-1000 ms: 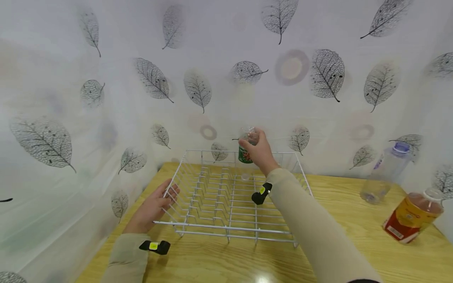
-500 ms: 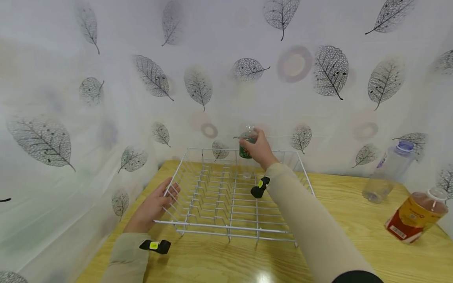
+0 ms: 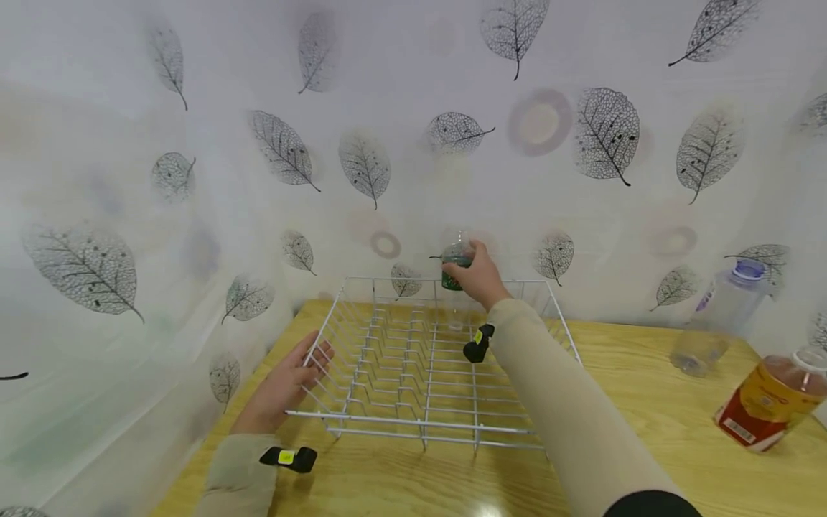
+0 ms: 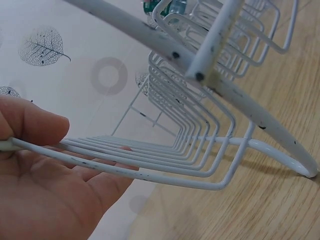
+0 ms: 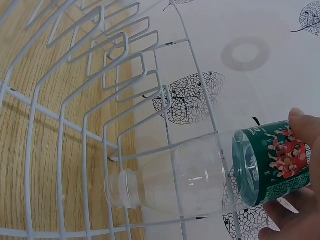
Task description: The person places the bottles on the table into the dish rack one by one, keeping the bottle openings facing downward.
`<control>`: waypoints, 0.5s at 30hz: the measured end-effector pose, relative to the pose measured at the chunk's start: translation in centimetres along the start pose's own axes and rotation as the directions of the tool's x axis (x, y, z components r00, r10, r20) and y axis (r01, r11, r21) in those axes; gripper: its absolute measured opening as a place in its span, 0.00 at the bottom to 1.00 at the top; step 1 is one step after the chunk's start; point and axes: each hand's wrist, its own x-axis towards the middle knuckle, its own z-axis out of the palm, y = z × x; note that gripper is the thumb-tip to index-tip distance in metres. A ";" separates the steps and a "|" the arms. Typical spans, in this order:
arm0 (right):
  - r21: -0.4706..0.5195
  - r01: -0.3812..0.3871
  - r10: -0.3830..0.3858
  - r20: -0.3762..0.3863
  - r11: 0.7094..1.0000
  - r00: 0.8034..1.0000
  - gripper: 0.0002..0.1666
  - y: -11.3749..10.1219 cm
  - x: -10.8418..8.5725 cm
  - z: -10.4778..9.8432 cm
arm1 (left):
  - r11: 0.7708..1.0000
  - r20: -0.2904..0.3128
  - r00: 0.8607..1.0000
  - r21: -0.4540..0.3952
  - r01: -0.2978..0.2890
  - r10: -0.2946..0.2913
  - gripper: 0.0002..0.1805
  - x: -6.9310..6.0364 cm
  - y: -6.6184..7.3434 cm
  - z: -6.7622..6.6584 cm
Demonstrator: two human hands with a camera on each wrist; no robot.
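Head view: a leaf-patterned sheet (image 3: 400,64) rises behind the wooden tabletop (image 3: 659,402), where a white wire rack (image 3: 424,422) stands. To its right are a purple-topped bottle (image 3: 720,316) and a red-and-yellow-labelled bottle (image 3: 769,402). Neck down at the rack's far side is a green-labelled bottle (image 5: 265,165), gripped round its label by my right hand (image 3: 479,276); my left hand (image 3: 284,384) holds the rack's left edge.

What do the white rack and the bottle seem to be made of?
The rack looks like metal wire with a glossy white coating, chipped to dark spots. The bottle is probably smooth plastic: clear, shiny, with bright glints.
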 end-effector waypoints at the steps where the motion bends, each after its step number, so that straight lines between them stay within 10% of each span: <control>1: -0.001 -0.001 0.001 0.005 1.000 1.000 0.55 0.0 0.0 0.0 | 1.000 0.000 1.000 0.008 -0.001 0.002 0.44 0.0 0.0 0.0; 15: -0.089 -0.057 0.061 0.037 0.994 0.997 0.57 0.7 -0.2 0.1 | 1.000 -0.007 1.000 0.026 0.011 -0.011 0.44 0.0 -0.2 0.1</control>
